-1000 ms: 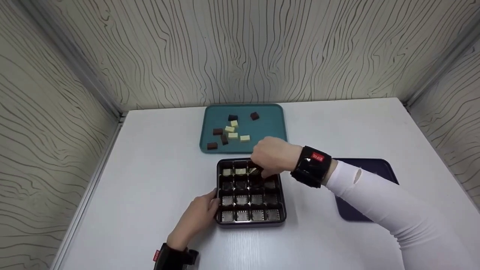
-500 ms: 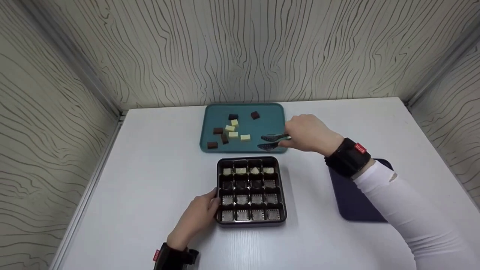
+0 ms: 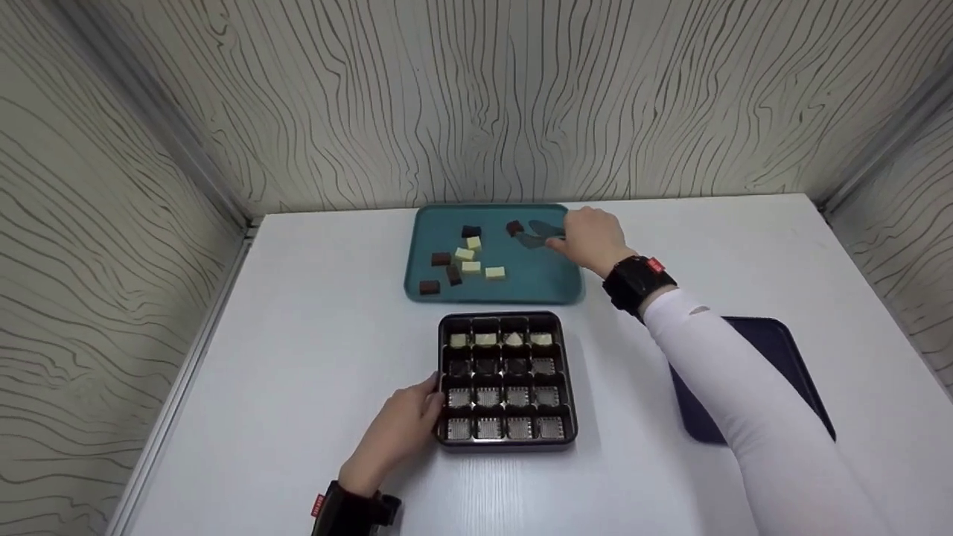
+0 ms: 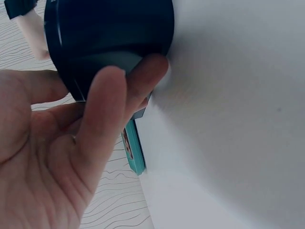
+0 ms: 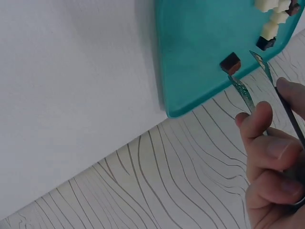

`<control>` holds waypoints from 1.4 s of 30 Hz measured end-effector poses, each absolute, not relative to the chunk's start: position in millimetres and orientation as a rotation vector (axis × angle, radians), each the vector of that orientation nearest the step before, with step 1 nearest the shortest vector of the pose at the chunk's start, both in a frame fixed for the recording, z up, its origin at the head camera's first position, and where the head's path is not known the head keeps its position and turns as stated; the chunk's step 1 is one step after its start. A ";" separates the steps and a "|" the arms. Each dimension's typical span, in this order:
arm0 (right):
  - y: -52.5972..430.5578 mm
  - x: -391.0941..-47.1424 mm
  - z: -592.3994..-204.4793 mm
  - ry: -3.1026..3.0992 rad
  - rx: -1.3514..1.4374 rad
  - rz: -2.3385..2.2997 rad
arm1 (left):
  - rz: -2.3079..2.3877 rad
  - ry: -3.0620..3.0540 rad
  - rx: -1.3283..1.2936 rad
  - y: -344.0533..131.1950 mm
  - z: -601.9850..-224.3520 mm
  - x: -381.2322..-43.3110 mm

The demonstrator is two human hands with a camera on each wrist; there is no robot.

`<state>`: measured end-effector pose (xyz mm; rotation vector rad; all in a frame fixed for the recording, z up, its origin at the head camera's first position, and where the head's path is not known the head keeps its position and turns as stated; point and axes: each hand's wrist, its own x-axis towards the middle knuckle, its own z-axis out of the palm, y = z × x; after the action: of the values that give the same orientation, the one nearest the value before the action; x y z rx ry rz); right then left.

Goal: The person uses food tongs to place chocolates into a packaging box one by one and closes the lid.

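My left hand (image 3: 402,420) holds the left wall of a black compartment box (image 3: 508,445), its fingers (image 4: 107,102) against the side in the left wrist view. My right hand (image 3: 593,238) grips small tongs (image 5: 242,90) over the teal tray (image 3: 536,279). The tong tips stand apart beside a brown chocolate piece (image 5: 231,63), one tip very close to it; whether they touch, I cannot tell. Pale pieces sit in the box's back row. Three dark pieces lie in the second row, hard to make out.
Several pale chocolates (image 3: 470,267) and brown ones (image 3: 429,287) lie on the tray's left half. A dark blue tray (image 3: 700,417) rests at the right, partly beneath my right sleeve. Patterned walls (image 3: 491,104) border the white table (image 3: 327,298).
My right hand has lifted away from the box and travelled to the back of the teal tray, bringing the tongs beside the brown chocolate. My left hand stays at the box.
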<state>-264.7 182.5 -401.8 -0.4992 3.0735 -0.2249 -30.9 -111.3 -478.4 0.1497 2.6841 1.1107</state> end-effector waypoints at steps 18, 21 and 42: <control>144.3 -292.5 -429.8 3.144 -0.396 -0.225 | 1.094 2.694 0.135 -112.4 -483.4 -31.4; 142.2 -293.9 -431.1 3.147 -0.372 -0.196 | 1.101 2.694 0.150 -112.3 -483.1 -31.7; 158.5 -280.8 -404.1 3.043 -0.560 -0.120 | 1.101 2.678 0.143 -112.4 -481.4 -31.3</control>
<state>-280.8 158.5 -404.1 -0.5600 3.0426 -0.1198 -31.3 -112.4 -481.4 0.1426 2.6778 1.1010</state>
